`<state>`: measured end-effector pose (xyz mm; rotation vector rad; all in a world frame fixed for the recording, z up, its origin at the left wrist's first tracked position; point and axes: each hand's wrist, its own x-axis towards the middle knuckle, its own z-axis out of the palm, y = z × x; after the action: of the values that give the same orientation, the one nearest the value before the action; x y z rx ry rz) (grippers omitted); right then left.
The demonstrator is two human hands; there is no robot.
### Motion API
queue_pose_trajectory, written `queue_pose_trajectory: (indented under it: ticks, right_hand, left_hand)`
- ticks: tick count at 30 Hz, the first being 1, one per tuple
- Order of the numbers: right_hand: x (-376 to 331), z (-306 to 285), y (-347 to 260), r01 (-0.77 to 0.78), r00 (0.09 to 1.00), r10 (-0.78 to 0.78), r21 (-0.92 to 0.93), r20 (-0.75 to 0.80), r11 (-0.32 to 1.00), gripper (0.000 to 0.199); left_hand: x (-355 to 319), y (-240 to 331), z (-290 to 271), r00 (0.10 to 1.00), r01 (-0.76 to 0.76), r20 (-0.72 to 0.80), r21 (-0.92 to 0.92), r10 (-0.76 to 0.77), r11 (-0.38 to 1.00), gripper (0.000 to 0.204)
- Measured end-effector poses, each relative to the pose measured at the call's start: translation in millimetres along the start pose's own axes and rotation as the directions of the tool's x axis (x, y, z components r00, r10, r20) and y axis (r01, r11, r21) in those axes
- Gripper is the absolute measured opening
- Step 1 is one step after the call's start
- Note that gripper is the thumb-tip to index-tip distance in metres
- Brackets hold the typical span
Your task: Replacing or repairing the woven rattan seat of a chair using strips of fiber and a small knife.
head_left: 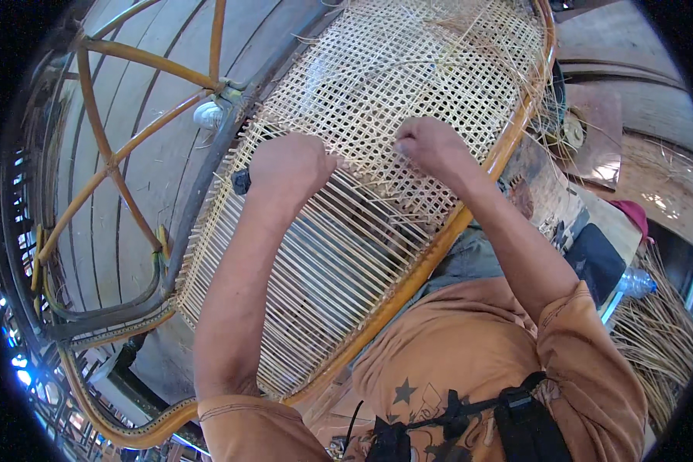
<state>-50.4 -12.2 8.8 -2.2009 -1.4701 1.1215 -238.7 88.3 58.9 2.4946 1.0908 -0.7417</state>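
Pale openwork cane lattice [408, 77] looks woven toward one o'clock, straight tan cane strands [316, 269] toward seven look uncrossed, left hand [291, 163] and right hand [433, 146] curled, grip unclear!

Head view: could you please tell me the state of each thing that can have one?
Cane panel, partly woven: open lattice above, only parallel strands below
Left hand, fingers curled, grip hidden
Right hand, fingers curled, grip unclear
Rattan rail, bent, glossy
Long dry stalks, heaped
Clear bottle, apparently capped
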Motion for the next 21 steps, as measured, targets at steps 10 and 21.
queue_pose_trajectory:
  ticks: [10, 21]
  right_hand:
    - [-20, 24, -10, 0.172, 0.979, -0.174, -0.030, -0.104, 0.985, 0.015]
    - [-31, 32, -12, 0.033, 0.979, -0.034, -0.007, -0.200, 0.999, 0.010]
  left_hand:
    - [8, 14, -4, 0.986, -0.165, -0.012, 0.032, 0.165, 0.986, 0.033]
    - [42, 29, -4, 0.940, -0.341, 0.002, -0.011, 0.341, 0.940, 0.016]
